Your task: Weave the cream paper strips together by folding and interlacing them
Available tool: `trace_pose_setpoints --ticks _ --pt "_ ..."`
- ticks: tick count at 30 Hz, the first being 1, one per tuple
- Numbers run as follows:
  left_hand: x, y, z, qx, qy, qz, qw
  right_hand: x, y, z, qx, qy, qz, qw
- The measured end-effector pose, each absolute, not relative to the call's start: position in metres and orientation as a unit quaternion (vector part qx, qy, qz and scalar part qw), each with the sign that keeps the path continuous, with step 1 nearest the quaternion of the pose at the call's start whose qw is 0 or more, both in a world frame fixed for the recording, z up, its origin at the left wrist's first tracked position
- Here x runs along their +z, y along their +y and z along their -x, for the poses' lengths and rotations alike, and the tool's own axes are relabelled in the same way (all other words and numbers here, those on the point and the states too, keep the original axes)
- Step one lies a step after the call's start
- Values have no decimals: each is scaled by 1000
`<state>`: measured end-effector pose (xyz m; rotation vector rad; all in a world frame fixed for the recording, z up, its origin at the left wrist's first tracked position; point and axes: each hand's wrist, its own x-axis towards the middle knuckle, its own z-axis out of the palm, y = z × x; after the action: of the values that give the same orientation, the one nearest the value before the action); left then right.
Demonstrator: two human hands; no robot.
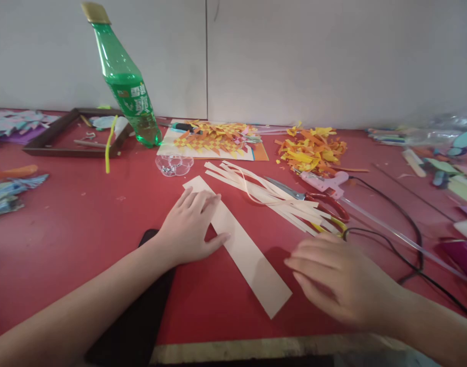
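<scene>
My left hand [195, 219] lies on a wide cream paper strip [252, 255], its fingers spread over the strip's far end. The strip lies flat and slanted on the red table. To its right, above the tabletop, is my right hand [328, 280], slightly blurred, with fingers loosely bent and nothing visible in them. Several narrow cream paper strips [264, 199] lie in a loose bundle beyond it. They partly cover scissors [328, 204] with red handles. A yellow handle [337, 223] shows beneath the bundle, near my right hand.
A green soda bottle [130, 92] stands at the back left beside a dark frame [46, 151]. Yellow and orange paper scraps [313, 150] are heaped behind a pink glue gun [325, 182], whose black cable [418, 239] crosses the right side. A black flat object [141, 306] lies under my left forearm.
</scene>
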<state>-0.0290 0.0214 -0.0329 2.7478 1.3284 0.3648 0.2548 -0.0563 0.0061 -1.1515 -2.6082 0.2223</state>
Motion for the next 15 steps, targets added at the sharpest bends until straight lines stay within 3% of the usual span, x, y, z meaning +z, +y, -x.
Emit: trace_pose_setpoints --ticks 6,11,15 --pt "-32 20 35 185 325 -922 96 -10 -17 -210 141 -839 506 145" --pt "-32 20 36 264 332 -905 40 -22 -13 -180 161 -810 549 130" --pt "-31 21 35 228 377 -897 37 -21 -18 -183 202 -777 579 139"
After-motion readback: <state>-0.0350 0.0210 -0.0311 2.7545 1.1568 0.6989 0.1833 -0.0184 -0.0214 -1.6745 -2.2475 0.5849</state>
